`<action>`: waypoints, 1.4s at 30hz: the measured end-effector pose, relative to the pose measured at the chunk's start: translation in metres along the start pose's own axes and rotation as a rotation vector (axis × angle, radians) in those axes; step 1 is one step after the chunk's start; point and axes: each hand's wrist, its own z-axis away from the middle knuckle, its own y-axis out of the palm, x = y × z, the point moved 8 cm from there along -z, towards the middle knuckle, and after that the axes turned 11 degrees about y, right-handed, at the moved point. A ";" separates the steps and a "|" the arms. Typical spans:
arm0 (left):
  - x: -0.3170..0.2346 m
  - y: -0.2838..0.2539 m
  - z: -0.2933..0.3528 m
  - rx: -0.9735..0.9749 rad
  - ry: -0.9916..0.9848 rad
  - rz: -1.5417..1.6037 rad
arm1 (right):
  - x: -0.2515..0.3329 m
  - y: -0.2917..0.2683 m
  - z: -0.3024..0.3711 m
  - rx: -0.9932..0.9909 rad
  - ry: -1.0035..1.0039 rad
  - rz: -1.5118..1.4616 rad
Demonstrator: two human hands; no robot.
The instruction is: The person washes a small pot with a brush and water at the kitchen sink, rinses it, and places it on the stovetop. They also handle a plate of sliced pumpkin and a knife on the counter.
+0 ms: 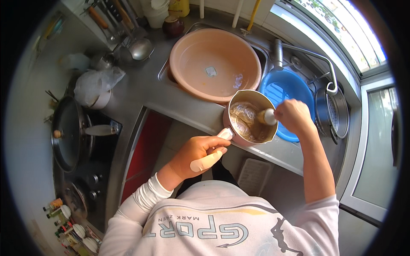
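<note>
— Both hands are busy, yes? What's the left hand point(197, 154) doing?

— It's wrapped around the pale handle point(212, 155) of a small saucepan point(250, 117), gripping it firmly. The right hand point(294, 116) is clenched on a pale utensil point(267, 116) whose end sits inside the pan.

— Where's the pan itself?

— At the front edge of the steel counter point(188, 106), just beside the sink, partly over the blue basin point(285, 87).

— Anything in it?

— Brownish liquid and some pale lumps; I can't tell what they are.

— And around it?

— A large pink basin point(213, 64) sits in the sink behind it, a curved tap point(316, 57) rises above the blue one, a metal strainer pot point(335, 112) stands to the right, and a dark lidded wok point(66, 132) rests on the stove far left.
</note>
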 end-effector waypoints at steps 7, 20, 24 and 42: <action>0.010 -0.004 0.005 0.019 -0.030 -0.043 | 0.083 -0.017 0.047 0.018 -0.267 -0.058; 0.010 -0.003 0.005 -0.025 -0.048 -0.012 | -0.082 -0.036 0.082 -0.243 0.245 -1.177; 0.013 -0.001 0.006 -0.001 -0.122 -0.001 | -0.119 -0.052 0.097 -0.711 0.173 -1.292; 0.010 0.011 0.003 0.001 -0.186 -0.019 | -0.268 0.284 0.144 -0.620 0.997 -0.857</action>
